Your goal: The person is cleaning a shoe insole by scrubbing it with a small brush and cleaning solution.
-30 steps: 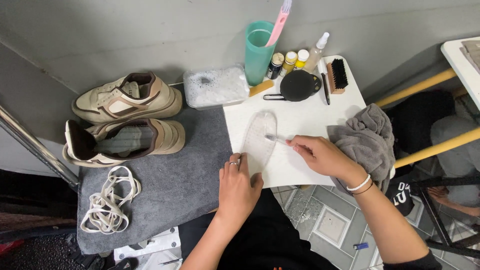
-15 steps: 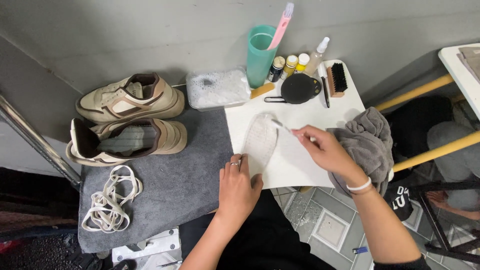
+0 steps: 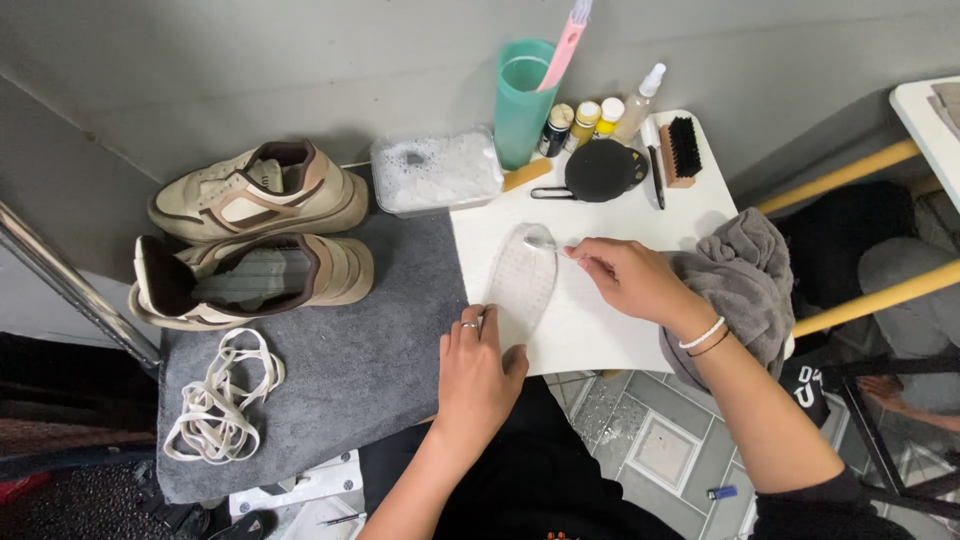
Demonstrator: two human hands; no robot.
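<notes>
Since a moment ago the right hand (image 3: 625,280) has slid up along the insole (image 3: 522,285), its small brush (image 3: 548,243) now at the toe end rather than the middle, while the left hand has stayed put at the heel. Furthest left, a tangle of pale laces (image 3: 215,395) lies on the grey mat (image 3: 350,370), with two beige and brown shoes (image 3: 255,235) side by side above it, one on its side showing its open top. Next comes a clear tub of foamy water (image 3: 435,172) at the mat's upper edge. The left hand (image 3: 480,375) rests flat, fingers loose and extended, pressing the heel of the insole, which lies lengthwise on the white table (image 3: 600,340) just past the mat. The right hand's fingers pinch the brush handle. Behind stand a green cup (image 3: 520,100) with a pink toothbrush (image 3: 565,40), small bottles (image 3: 590,118), a black round dish (image 3: 603,170) and a bristle brush (image 3: 682,150). A grey cloth (image 3: 745,280) lies bunched beside the right wrist.
</notes>
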